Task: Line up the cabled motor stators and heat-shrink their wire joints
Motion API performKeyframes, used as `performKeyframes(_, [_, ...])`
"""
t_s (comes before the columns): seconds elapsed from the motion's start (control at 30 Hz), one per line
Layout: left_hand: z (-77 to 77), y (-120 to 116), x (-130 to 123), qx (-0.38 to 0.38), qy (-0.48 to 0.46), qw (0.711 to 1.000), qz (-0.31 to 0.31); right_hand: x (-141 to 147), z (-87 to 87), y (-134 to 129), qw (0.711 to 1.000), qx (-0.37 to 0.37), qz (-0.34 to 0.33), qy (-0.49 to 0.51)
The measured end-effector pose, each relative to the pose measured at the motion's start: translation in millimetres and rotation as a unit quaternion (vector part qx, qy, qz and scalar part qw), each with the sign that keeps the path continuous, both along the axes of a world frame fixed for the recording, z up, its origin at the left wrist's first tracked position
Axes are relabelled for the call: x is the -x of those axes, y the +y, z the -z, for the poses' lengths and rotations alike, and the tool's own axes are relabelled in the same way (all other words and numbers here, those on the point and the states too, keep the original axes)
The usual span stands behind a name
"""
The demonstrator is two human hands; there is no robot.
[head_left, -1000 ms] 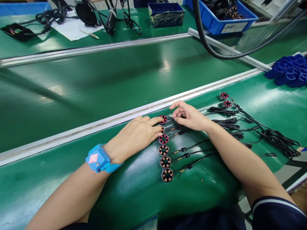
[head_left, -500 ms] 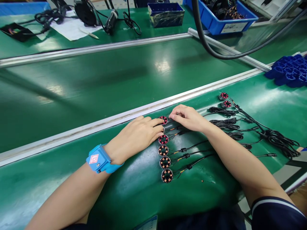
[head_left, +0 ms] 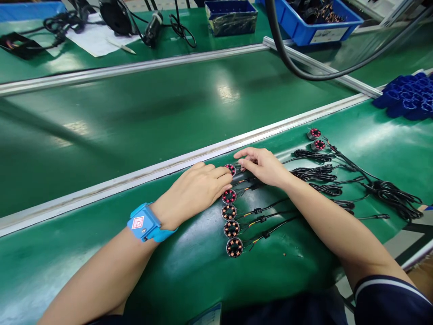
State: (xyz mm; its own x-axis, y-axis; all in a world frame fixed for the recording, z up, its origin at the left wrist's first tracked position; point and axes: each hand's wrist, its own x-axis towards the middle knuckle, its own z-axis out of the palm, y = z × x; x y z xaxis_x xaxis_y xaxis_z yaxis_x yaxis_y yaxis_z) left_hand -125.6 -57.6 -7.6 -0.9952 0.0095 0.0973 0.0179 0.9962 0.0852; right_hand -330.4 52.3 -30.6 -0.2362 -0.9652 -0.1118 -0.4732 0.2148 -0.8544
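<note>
Several round coils, some red and some copper, lie in a column on the green bench, wires running right to black cables. My left hand (head_left: 198, 192), with a blue wrist strap (head_left: 145, 222), rests at the top of the column; its bent fingertips lie on the coils, touching near the top red coil (head_left: 230, 169) and covering the one below. Just right of that coil is my right hand (head_left: 259, 164), index finger stretched out, thumb apart, near the thin wires. Below them are a red coil (head_left: 229, 196) and a copper coil (head_left: 234, 248).
Two red coils (head_left: 318, 145) and bundled black cables (head_left: 394, 194) lie to the right. Blue sleeves (head_left: 407, 97) are piled at the right edge. A metal rail (head_left: 189, 161) crosses behind my hands. Blue bins (head_left: 329, 35) stand at the back, and a thick black cable (head_left: 304, 74) hangs in front.
My right index finger has straightened and lifted away from the thumb. My left fingers have drawn slightly back, uncovering more of the top red coil.
</note>
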Motion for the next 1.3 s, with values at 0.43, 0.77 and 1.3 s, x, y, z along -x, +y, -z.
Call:
performKeyframes(0.43, [26.2, -7.4, 23.0, -0.218, 0.16, 0.952, -0.144, 10.6, -7.6, 11.3, 0.998, 0.004, -0.058, -0.014])
performKeyframes(0.77, [28.5, -7.1, 30.4, -0.256, 0.128, 0.949, -0.134, 9.1, -8.5, 10.7, 0.998, 0.009, -0.055, -0.006])
performKeyframes(1.3, [-1.9, -13.4, -2.7, -0.106, 0.072, 0.991, -0.048, 18.1, -60.4, 35.3, 0.937, -0.026, -0.126, 0.323])
